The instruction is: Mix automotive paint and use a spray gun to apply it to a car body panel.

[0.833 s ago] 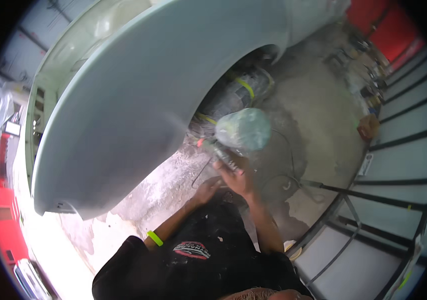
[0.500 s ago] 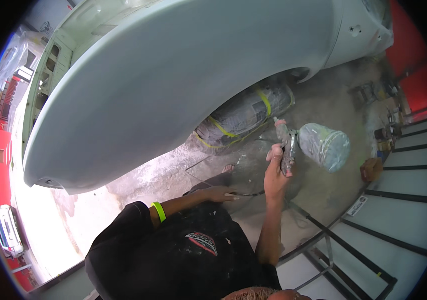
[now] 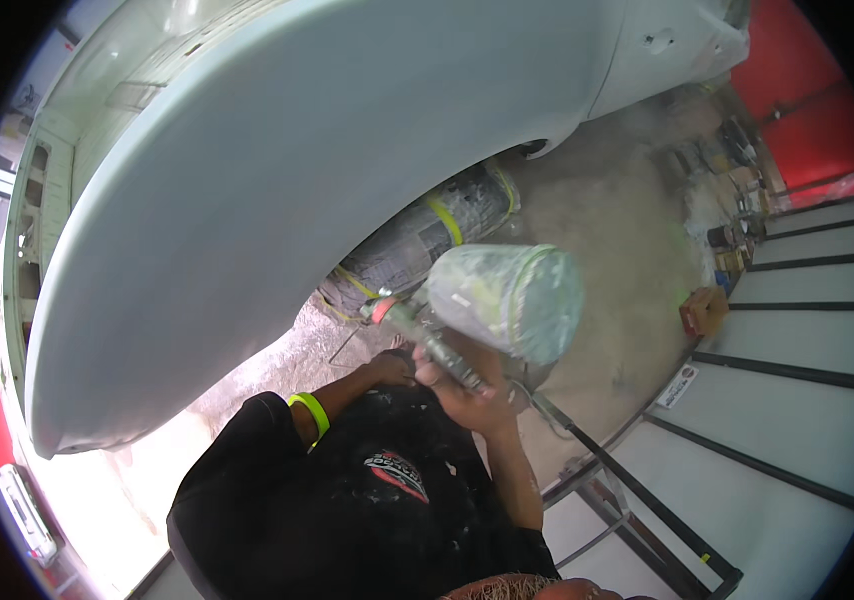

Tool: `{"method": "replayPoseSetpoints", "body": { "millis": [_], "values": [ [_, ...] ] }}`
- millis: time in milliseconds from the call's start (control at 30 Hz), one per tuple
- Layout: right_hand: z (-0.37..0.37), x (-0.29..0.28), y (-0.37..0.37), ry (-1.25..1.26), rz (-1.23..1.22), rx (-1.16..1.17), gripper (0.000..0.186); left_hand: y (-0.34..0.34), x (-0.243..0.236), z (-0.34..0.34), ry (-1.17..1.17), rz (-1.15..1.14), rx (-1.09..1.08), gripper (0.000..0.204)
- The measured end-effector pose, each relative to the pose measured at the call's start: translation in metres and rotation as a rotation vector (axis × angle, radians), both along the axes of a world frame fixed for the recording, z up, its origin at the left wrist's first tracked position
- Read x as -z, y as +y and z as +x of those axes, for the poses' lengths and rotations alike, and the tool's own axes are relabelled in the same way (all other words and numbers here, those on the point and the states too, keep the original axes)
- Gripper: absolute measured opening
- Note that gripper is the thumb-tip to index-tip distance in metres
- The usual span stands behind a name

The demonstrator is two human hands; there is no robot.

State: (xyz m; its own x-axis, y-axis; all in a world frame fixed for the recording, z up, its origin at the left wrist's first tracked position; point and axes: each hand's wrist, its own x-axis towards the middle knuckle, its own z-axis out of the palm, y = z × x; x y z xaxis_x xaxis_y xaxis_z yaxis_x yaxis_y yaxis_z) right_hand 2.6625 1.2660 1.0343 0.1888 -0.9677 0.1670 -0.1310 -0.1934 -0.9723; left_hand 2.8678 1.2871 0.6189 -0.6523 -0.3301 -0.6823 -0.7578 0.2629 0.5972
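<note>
My right hand [image 3: 467,392] is closed round the handle of a paint spray gun [image 3: 425,345]. Its large paint-smeared cup [image 3: 507,300] tilts out to the right, and the reddish nozzle end points up and left, toward the lower edge of a smooth grey car fender [image 3: 277,170]. My left hand [image 3: 392,370] is curled low in front of my black shirt. Its fingers are mostly hidden; the earlier frame shows a dark air hose running from them. Under the fender, the wheel [image 3: 402,235] is wrapped in paper and yellow tape.
A metal frame stand [image 3: 637,490] stands at the lower right, beside a pale ribbed wall [image 3: 787,430]. Along that wall lie a brown box [image 3: 704,311] and assorted clutter [image 3: 732,215]. Haze hangs over the floor. A white vehicle [image 3: 25,515] shows at the far left.
My right hand has brought the spray gun left and closer to my body, its cup now looming larger. My left hand has drawn back slightly. The view has shifted a little.
</note>
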Motion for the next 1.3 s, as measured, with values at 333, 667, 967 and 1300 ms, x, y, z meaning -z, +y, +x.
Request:
{"method": "replayPoseSetpoints", "body": {
  "millis": [333, 667, 967, 1300],
  "values": [
    [-0.198, -0.026, -0.097, -0.118, 0.054, 0.406, 0.037, -0.06, -0.023, -0.081, -0.136, -0.115, -0.346, 0.078],
    [-0.281, 0.019, -0.107, -0.188, -0.057, 0.398, 0.036, -0.07, 0.037, -0.135, -0.039, -0.269, -0.683, 0.058],
    [-0.389, 0.022, -0.149, 0.019, 0.004, 0.358, 0.04, -0.148, 0.017, -0.254, -0.131, -0.344, -0.637, 0.054],
    [-0.558, 0.084, -0.212, -0.135, 0.169, 0.598, 0.036, -0.281, -0.016, -0.433, -0.292, -0.328, -0.512, 0.049]
  ]
}}
